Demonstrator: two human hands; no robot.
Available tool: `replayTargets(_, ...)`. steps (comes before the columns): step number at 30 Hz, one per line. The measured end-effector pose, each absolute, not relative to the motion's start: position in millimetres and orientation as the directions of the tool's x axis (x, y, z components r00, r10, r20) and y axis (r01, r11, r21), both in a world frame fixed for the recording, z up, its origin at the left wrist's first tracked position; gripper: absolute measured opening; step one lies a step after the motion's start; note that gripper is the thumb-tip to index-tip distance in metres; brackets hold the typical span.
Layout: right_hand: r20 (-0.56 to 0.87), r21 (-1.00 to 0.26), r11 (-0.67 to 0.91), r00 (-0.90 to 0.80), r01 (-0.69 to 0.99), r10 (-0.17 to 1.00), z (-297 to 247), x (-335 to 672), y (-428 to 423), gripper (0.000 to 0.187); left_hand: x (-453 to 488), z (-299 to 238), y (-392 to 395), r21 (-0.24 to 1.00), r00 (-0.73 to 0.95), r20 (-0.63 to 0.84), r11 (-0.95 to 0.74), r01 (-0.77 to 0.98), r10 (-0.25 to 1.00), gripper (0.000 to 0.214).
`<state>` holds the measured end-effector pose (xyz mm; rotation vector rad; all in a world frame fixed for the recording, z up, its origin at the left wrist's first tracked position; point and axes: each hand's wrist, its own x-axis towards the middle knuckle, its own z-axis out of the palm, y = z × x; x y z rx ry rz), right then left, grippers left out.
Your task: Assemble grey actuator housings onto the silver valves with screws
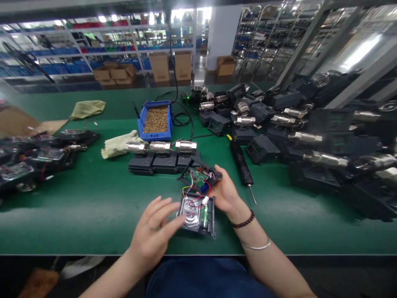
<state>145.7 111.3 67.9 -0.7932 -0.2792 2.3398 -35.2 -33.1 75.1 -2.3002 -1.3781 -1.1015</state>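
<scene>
My right hand [228, 192] grips a dark grey housing cover [200, 176] with a green circuit board inside, tilted up over the bench. Red, yellow and other wires run from it to an open dark housing base [211, 217], which holds a round silvery part and a green board strip. A white connector [205, 201] lies at the base's upper edge. My left hand [156, 225] is beside the base's left side, fingers stretched and apart, thumb over the silvery part. Whether the thumb touches it I cannot tell. The underside of the base is hidden.
Three closed units with metal valve fittings [160, 159] stand in a row behind. A blue bin of small brass screws [156, 120], a cloth glove [119, 145] and a black electric screwdriver [240, 161] lie around. Many grey units [328, 165] crowd the right; open assemblies [37, 159] lie left.
</scene>
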Motion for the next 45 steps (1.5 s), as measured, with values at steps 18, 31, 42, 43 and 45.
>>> replayTargets(18, -0.386, -0.246, -0.816, -0.719, -0.523, 0.577, 62.6, 141.2, 105.8, 0.048, -7.4, 130.8, 58.6, 0.053, 0.307, 0.495, -0.381, 0.923, 0.813, 0.015)
replayTargets(31, -0.320, -0.250, -0.809, -0.743, -0.532, 0.587, 59.8, 145.3, 102.5, 0.038, 21.8, 121.8, 69.1, -0.209, 0.329, 0.259, -0.280, 0.937, 0.908, 0.019)
replayTargets(42, -0.299, -0.224, -0.806, -0.749, -0.547, 0.591, 61.3, 146.5, 101.7, 0.041, 7.4, 118.3, 62.2, -0.135, 0.458, 0.237, -0.438, 0.889, 0.857, 0.015)
replayTargets(43, -0.298, -0.223, -0.805, -0.748, -0.549, 0.593, 61.5, 146.4, 101.7, 0.042, 7.1, 119.5, 60.0, -0.136, 0.471, 0.232, -0.452, 0.882, 0.851, 0.015)
replayTargets(45, -0.297, -0.222, -0.801, -0.743, -0.557, 0.599, 60.7, 146.7, 101.9, 0.042, 7.6, 121.1, 54.5, -0.148, 0.474, 0.226, -0.451, 0.880, 0.851, 0.014)
